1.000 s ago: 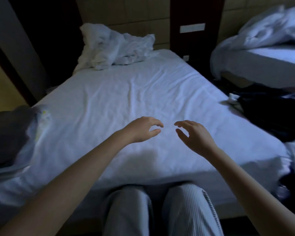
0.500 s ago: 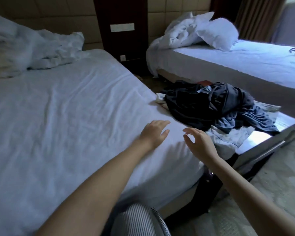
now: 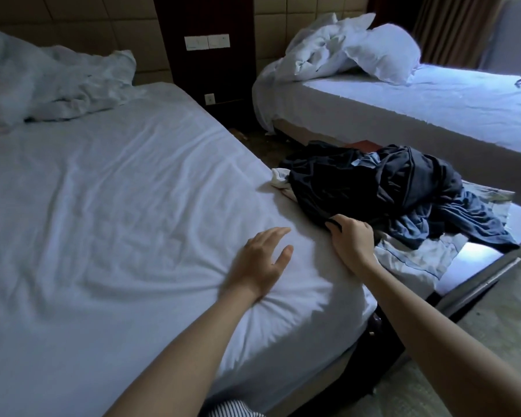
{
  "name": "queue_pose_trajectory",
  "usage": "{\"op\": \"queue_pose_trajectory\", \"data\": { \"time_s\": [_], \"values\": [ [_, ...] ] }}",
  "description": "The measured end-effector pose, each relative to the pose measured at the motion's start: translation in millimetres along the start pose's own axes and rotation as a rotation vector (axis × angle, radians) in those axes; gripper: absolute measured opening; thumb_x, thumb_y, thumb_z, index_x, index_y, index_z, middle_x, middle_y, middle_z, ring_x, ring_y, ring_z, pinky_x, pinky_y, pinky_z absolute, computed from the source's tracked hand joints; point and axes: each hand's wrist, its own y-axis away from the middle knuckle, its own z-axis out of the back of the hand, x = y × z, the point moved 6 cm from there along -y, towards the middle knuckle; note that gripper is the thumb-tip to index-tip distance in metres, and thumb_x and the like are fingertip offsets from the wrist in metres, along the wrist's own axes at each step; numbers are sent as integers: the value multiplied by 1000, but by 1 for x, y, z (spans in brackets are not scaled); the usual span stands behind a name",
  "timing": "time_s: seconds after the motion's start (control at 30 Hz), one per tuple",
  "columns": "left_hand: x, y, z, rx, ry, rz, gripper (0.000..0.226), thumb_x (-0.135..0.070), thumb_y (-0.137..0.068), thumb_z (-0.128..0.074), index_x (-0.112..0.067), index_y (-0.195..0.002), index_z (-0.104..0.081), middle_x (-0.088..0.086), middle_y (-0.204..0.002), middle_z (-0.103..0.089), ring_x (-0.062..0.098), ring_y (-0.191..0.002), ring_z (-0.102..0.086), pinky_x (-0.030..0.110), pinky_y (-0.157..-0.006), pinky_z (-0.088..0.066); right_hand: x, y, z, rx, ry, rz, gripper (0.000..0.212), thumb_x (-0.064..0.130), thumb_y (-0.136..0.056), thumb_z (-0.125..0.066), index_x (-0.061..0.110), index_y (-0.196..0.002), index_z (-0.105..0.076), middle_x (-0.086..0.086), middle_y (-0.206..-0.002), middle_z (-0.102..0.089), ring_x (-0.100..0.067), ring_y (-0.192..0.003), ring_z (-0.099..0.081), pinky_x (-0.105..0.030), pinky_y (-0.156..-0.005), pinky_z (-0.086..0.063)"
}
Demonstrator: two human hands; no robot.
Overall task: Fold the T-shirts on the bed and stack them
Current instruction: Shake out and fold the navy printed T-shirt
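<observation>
Right grip (image 3: pixel 351 239) pinches near edge of dark T-shirt (image 3: pixel 358 182) — left grip (image 3: pixel 262 260) spread open on bed (image 3: pixel 103 206)

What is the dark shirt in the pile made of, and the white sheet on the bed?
The dark shirt, gripped by the right hand, looks like soft, thin cloth, matte: it slumps in loose folds. The white sheet looks like woven cotton, matte, finely creased; the exact fibre cannot be told.

A dark wood panel (image 3: pixel 206 73) splits the padded beige wall (image 3: pixel 73 22); right of it stand a second bed (image 3: pixel 418 109) and a daylit curtain (image 3: pixel 454 28).
</observation>
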Motion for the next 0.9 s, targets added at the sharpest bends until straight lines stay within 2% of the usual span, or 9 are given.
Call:
{"op": "queue_pose_trajectory", "data": {
  "time_s": [0.1,0.17,0.23,0.33,0.43,0.5,0.57,0.73,0.9],
  "values": [
    [3,-1,3,-49,280,131,60,-51,-86,-36,-12,-126,-57,3,-123,-61,12,-104,-57,25,-95,-44,30,29,7,-83,-103,196,11,15,-73,-66,7,-74,-73,-10,-72,-71,-29,-66,-67,-37,-69,-51],
    [8,1,7,-128,434,243,62,-54,-84,-40,-11,-124,-58,2,-115,-63,9,-97,-58,20,-87,-48,53,63,-2,-66,-112,301,10,14,-66,-68,9,-73,-75,-6,-74,-73,-24,-71,-70,-37,-76,-51],
    [18,3,6,-131,553,385,73,-65,-77,-38,-14,-125,-56,0,-114,-63,12,-102,-60,21,-90,-47,66,91,-11,-56,-136,323,14,9,-67,-68,10,-79,-76,-3,-83,-74,-24,-84,-71,-33,-87,-43],
    [16,-9,1,55,544,556,77,-73,-72,-41,-18,-125,-55,5,-123,-63,19,-115,-58,35,-102,-42,71,106,-11,-24,-211,249,17,9,-74,-63,9,-86,-76,-5,-93,-74,-30,-97,-68,-35,-96,-36],
    [-13,-28,-7,271,316,495,49,-49,-82,-60,-13,-116,-62,7,-115,-67,22,-111,-59,30,-92,-44,79,106,-4,72,-268,246,18,13,-79,-59,10,-85,-76,-5,-95,-73,-28,-104,-65,-46,-95,-36],
    [-23,-31,-5,198,224,476,32,-31,-85,-64,-8,-108,-67,13,-107,-69,28,-104,-61,31,-84,-45,80,107,1,183,-287,231,23,19,-83,-56,11,-93,-75,-4,-105,-71,-26,-116,-58,-47,-101,-33],
    [-15,-25,9,59,201,544,26,-25,-88,-62,-5,-103,-69,18,-102,-69,32,-99,-62,32,-78,-44,76,108,10,237,-264,217,30,26,-85,-58,10,-106,-72,-7,-115,-67,-32,-122,-52,-46,-104,-32],
    [41,3,73,-148,299,704,24,-24,-89,-63,-1,-93,-71,20,-90,-69,28,-89,-63,32,-72,-43,66,105,35,55,-186,198,46,38,-84,-52,7,-115,-66,-10,-114,-66,-33,-109,-60,-48,-95,-46],
    [81,32,137,-226,386,707,24,-24,-90,-63,-7,-72,-61,2,-63,-46,18,-66,-45,27,-58,-32,90,101,25,93,-98,65,54,36,-86,-52,13,-134,-49,-9,-138,-49,-30,-129,-40,-43,-106,-26]
  ]
}}
